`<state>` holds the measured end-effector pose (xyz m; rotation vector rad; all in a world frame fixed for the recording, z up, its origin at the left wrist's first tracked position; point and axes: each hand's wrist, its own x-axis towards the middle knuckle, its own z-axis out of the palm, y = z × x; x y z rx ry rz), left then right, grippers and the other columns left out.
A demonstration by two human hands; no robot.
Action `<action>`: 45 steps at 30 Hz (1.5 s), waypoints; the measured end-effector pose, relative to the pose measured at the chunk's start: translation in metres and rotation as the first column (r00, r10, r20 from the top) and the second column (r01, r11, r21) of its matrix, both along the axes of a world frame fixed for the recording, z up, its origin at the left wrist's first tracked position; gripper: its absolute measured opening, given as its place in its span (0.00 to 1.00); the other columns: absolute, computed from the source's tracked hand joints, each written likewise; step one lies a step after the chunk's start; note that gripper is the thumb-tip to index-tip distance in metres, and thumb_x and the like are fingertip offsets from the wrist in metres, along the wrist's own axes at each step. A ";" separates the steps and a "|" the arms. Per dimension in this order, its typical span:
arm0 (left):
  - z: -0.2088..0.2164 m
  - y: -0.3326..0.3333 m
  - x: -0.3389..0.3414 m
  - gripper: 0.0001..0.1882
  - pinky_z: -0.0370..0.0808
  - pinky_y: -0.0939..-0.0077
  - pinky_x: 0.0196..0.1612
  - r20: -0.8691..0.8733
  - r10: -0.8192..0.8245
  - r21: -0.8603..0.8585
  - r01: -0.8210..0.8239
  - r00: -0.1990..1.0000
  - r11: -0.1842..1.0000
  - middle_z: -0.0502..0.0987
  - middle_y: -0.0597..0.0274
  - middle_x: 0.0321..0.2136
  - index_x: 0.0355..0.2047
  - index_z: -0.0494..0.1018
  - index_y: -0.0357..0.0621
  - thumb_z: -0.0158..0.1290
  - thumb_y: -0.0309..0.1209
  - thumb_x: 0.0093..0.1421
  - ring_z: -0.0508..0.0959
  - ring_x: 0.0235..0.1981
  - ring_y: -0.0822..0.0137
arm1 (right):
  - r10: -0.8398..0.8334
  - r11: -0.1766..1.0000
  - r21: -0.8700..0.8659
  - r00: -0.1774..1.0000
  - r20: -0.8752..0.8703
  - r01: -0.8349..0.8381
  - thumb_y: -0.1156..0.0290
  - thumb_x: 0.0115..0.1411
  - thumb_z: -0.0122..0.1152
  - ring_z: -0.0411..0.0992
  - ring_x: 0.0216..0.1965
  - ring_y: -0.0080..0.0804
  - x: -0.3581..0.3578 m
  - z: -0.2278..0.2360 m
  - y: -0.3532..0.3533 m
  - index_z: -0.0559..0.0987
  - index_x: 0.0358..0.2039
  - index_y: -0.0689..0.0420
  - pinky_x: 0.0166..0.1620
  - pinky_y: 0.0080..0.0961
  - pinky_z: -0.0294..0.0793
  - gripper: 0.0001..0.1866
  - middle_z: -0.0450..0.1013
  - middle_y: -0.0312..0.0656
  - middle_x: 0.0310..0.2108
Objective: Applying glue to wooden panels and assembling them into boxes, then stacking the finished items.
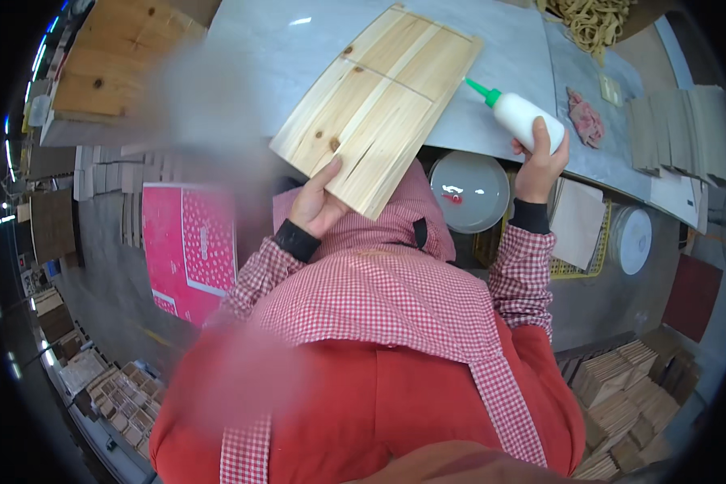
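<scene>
A pale knotty wooden panel (pixel 379 97) with a groove across its upper part is tilted over the table's near edge. My left hand (pixel 319 203) grips its near end, thumb on top and fingers underneath. In my right hand (pixel 543 157) is a white glue bottle (pixel 528 121) with a green nozzle. The nozzle's tip points at the panel's right edge, close to it; whether they touch I cannot tell.
The table (pixel 500 48) bears a pink crumpled cloth (pixel 586 118), stacked grey boards (pixel 686 129) and a heap of tan strips (pixel 593 20). Below are a round white-lidded bucket (pixel 469 192) and a pink box (pixel 189 250). A blurred smear hides part of the left side.
</scene>
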<state>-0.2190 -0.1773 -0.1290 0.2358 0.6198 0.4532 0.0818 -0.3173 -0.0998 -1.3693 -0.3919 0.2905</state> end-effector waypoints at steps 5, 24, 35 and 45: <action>0.008 0.000 0.002 0.30 0.65 0.51 0.61 -0.049 0.002 -0.001 -0.002 0.999 1.000 0.64 0.50 0.59 0.62 0.54 0.42 0.52 0.30 0.63 0.66 0.59 0.54 | -0.195 0.975 0.102 0.980 -0.045 0.198 0.63 0.57 0.64 0.72 0.19 0.27 0.041 -0.014 0.033 0.69 0.38 0.65 0.20 0.18 0.71 0.20 0.72 0.45 0.31; 0.011 0.014 0.014 0.28 0.65 0.54 0.61 -0.033 0.061 0.008 -0.060 0.998 0.998 0.64 0.49 0.58 0.62 0.54 0.40 0.51 0.29 0.63 0.66 0.59 0.54 | 0.053 0.997 -0.052 0.998 0.026 -0.052 0.64 0.56 0.65 0.71 0.20 0.24 0.011 0.004 0.018 0.70 0.40 0.65 0.19 0.17 0.70 0.20 0.72 0.43 0.29; 0.007 0.041 0.034 0.27 0.65 0.48 0.61 0.043 0.027 0.178 -0.034 0.999 0.983 0.61 0.48 0.60 0.63 0.51 0.43 0.46 0.32 0.66 0.64 0.61 0.52 | 0.342 0.928 -0.196 0.933 0.115 -0.316 0.62 0.58 0.62 0.71 0.24 0.23 -0.067 0.021 -0.018 0.71 0.43 0.62 0.22 0.16 0.68 0.20 0.72 0.40 0.31; 0.008 0.045 0.038 0.27 0.63 0.50 0.63 0.085 0.114 0.185 -0.129 0.990 0.974 0.62 0.49 0.60 0.62 0.53 0.43 0.48 0.29 0.65 0.64 0.62 0.54 | 0.379 0.915 -0.246 0.889 0.255 -0.320 0.61 0.58 0.61 0.73 0.28 0.25 -0.086 0.016 -0.011 0.69 0.46 0.62 0.25 0.18 0.72 0.22 0.72 0.42 0.33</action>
